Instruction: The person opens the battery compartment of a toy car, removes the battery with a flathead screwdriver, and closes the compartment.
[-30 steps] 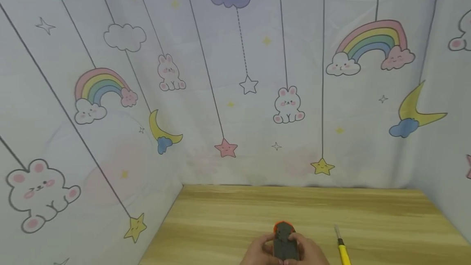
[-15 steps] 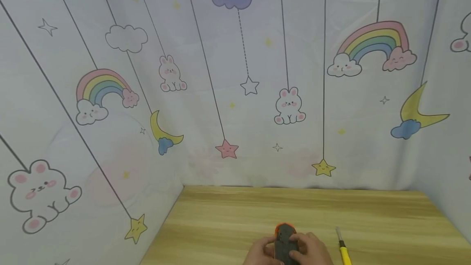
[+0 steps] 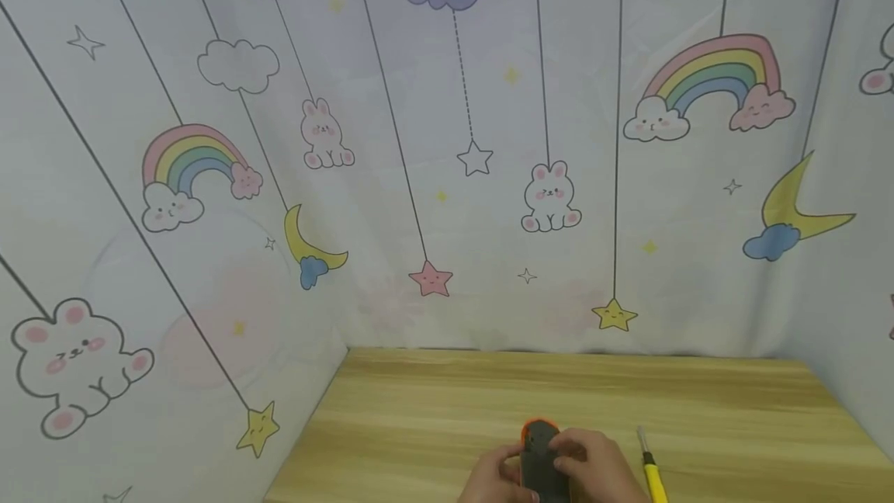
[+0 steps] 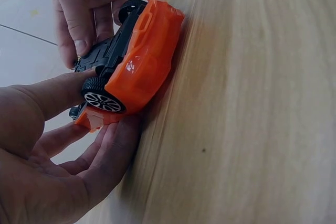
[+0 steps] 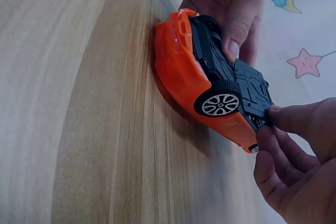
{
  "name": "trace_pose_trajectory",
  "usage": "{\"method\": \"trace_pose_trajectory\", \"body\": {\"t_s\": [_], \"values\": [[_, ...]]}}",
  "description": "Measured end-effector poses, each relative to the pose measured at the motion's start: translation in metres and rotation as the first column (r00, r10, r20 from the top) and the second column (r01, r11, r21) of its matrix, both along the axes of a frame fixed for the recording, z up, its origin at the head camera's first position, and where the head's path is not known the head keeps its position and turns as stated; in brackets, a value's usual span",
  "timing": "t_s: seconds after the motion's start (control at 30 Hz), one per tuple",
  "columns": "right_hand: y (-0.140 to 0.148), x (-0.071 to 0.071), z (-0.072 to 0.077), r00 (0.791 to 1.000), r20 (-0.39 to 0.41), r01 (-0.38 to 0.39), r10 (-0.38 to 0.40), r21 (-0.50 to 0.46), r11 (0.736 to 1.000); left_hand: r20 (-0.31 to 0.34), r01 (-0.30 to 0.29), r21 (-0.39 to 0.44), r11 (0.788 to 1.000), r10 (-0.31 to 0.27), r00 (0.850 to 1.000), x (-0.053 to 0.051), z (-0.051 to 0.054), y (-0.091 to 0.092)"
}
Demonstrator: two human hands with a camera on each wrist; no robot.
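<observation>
A person's left hand (image 3: 494, 480) grips an overturned toy car (image 3: 543, 466), thumb laid on the black underside (image 5: 252, 90) and fingers beneath the orange body (image 4: 142, 69). The right hand (image 3: 599, 466) pinches the edge of the underside between thumb and fingers. A black-tired wheel (image 5: 220, 104) with silver spokes shows along the car's side. The car is held low over the wood-grain table (image 3: 433, 402); whether it touches cannot be told. To the right lies a yellow-handled screwdriver (image 3: 652, 473), before a wall (image 3: 391, 177) of rabbits, rainbows and stars.
</observation>
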State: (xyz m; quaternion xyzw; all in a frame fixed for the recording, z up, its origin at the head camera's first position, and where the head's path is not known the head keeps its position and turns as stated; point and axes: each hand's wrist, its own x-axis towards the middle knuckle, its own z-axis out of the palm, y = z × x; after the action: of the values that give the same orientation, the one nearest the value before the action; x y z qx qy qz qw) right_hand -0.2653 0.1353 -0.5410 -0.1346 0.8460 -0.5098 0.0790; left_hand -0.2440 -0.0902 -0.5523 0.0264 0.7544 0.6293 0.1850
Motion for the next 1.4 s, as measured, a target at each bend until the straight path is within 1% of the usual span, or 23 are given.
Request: {"method": "trace_pose_trajectory", "body": {"t_s": [0.17,0.33,0.43,0.6,0.73,0.9,1.03,1.1,1.2,1.27,1.4], "values": [[0.006,-0.002,0.0,0.999,0.04,-0.003,0.004,-0.026,1.0,0.005,-0.008,0.008,1.0,0.008,1.0,0.0,-0.001,0.001],[0.008,-0.003,0.001,1.0,0.03,0.007,-0.006,-0.027,1.0,0.02,-0.01,0.006,1.0,0.01,1.0,-0.001,-0.002,0.001],[0.008,-0.003,0.002,0.999,0.041,0.032,-0.031,-0.028,0.999,0.021,-0.006,0.008,1.0,0.005,1.0,-0.002,-0.002,0.001],[0.008,-0.001,0.005,0.995,0.07,0.076,-0.075,-0.009,0.997,-0.002,-0.001,0.021,1.0,0.001,1.0,0.0,-0.002,0.0],[0.01,-0.001,0.003,0.997,0.03,0.066,-0.065,-0.008,0.998,-0.008,-0.002,0.034,0.999,0.003,1.0,0.001,-0.002,0.0],[0.017,-0.001,-0.001,0.999,-0.025,0.045,-0.047,-0.064,0.997,-0.031,0.002,0.055,0.999,-0.001,1.0,0.002,-0.002,0.0],[0.022,-0.001,0.0,0.997,-0.057,0.038,-0.044,-0.092,0.995,-0.061,0.017,0.07,0.997,-0.013,0.998,0.002,-0.003,-0.001],[0.026,-0.002,0.0,0.996,-0.074,0.035,-0.042,-0.105,0.994,-0.065,0.019,0.072,0.997,-0.015,0.998,0.002,-0.004,-0.001],[0.031,-0.002,0.002,0.993,-0.105,0.051,-0.061,-0.091,0.995,-0.066,0.02,0.071,0.997,-0.016,0.998,0.002,-0.004,-0.001],[0.035,-0.002,0.002,0.99,-0.116,0.068,-0.076,-0.073,0.995,-0.045,0.013,0.067,0.998,-0.01,0.999,0.002,-0.003,0.0],[0.042,-0.001,0.005,0.99,-0.094,0.102,-0.105,-0.039,0.994,-0.021,0.009,0.057,0.998,-0.008,1.0,0.0,-0.003,0.001]]}}
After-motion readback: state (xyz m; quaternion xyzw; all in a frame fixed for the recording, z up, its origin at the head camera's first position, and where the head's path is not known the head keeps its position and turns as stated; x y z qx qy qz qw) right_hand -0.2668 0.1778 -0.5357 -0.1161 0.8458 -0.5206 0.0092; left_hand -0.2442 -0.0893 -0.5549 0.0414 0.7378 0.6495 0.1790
